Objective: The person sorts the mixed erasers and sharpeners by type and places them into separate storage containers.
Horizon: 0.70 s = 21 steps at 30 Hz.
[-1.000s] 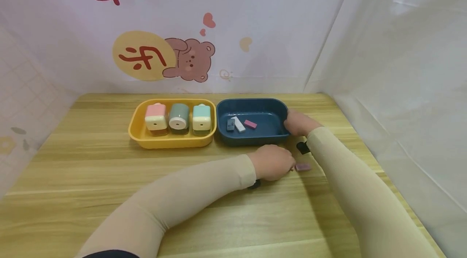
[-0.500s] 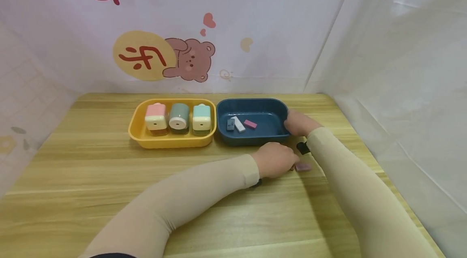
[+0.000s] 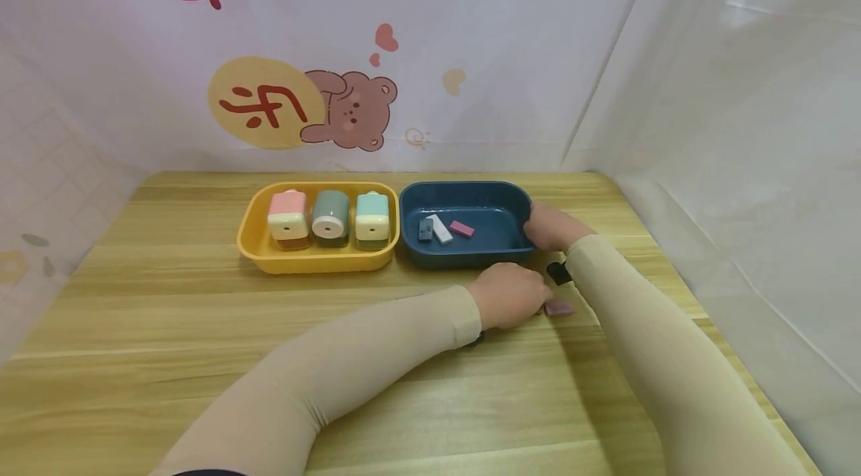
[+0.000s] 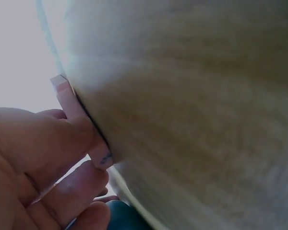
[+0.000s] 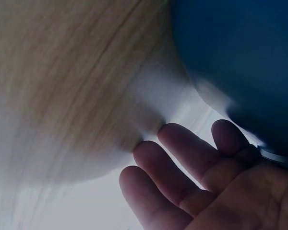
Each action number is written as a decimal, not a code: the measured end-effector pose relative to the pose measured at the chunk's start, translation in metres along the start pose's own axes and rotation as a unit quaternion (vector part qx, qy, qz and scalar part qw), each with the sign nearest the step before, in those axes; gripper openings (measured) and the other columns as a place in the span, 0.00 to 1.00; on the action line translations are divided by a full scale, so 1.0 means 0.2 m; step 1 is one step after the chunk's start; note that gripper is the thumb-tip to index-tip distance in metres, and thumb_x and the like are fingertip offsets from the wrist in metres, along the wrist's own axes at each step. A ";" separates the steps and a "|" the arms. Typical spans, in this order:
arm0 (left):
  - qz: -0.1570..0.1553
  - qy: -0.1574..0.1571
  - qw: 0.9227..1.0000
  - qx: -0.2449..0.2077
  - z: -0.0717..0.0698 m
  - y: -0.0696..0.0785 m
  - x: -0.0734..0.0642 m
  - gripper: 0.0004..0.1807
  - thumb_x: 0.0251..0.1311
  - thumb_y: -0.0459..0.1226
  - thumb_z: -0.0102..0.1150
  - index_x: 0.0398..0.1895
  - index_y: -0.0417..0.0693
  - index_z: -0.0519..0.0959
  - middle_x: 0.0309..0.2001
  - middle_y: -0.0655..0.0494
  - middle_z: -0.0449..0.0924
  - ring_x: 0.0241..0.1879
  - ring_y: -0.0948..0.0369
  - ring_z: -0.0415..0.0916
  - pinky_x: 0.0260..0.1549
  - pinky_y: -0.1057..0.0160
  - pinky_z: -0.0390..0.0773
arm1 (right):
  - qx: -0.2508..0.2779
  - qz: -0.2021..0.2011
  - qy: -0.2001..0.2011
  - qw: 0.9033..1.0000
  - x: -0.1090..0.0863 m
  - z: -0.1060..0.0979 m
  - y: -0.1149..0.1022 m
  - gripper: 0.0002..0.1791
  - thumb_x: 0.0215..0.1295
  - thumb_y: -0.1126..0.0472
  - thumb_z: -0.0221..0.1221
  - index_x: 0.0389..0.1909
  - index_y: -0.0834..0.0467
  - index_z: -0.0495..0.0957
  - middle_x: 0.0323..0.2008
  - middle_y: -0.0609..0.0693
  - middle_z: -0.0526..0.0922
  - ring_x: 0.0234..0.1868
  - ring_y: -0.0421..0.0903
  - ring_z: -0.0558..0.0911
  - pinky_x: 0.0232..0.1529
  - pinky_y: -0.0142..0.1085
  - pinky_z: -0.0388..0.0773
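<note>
On the wood-grain table, my left hand (image 3: pixel 509 295) pinches a small pink eraser (image 3: pixel 558 308). In the left wrist view, thumb and fingers close on the eraser (image 4: pixel 72 103) as it lies against the tabletop, blue marks at its lower end. My right hand (image 3: pixel 554 227) holds the right end of a dark blue tray (image 3: pixel 466 261). The right wrist view shows its fingers (image 5: pixel 158 172) below and beside the tray wall (image 5: pixel 235 57), fingertips at the table; the thumb is hidden. Inside the blue tray lie a blue eraser (image 3: pixel 425 230), a white eraser (image 3: pixel 441 229) and another pink eraser (image 3: pixel 462 229).
A yellow tray (image 3: pixel 319 265) stands right beside the blue one on its left. It holds a pink pencil sharpener (image 3: pixel 288 216), a grey-green one (image 3: pixel 330 214) and a mint one (image 3: pixel 372 216). White printed cloth (image 3: pixel 498 50) hangs behind and along both sides of the table.
My left hand has shifted slightly to the right, onto the pink eraser on the table. The right hand and both trays have stayed in place.
</note>
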State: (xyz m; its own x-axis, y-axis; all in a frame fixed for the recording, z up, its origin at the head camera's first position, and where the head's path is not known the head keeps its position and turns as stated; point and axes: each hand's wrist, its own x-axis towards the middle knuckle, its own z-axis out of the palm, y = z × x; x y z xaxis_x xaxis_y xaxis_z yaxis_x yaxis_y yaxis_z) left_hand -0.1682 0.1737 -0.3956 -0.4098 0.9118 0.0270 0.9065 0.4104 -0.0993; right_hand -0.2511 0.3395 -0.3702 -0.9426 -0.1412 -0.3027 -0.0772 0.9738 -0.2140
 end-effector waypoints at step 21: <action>-0.002 -0.013 1.000 -0.028 0.02 -0.01 0.01 0.08 0.75 0.47 0.59 0.46 0.67 0.87 0.45 0.64 0.88 0.47 0.65 0.83 0.47 0.62 0.83 | 0.006 0.004 0.002 1.000 0.01 0.01 0.00 0.26 0.76 0.64 0.39 0.63 0.83 0.63 0.57 0.75 0.76 0.53 0.62 0.80 0.63 0.57 0.76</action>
State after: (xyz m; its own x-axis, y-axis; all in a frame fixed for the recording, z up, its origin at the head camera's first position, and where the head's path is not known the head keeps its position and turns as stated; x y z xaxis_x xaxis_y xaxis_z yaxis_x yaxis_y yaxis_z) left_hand -0.1718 0.1749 -0.3984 -0.4148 0.9099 0.0021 0.9090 0.4145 -0.0443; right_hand -0.2524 0.3398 -0.3719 -0.9441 -0.1338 -0.3014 -0.0665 0.9724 -0.2235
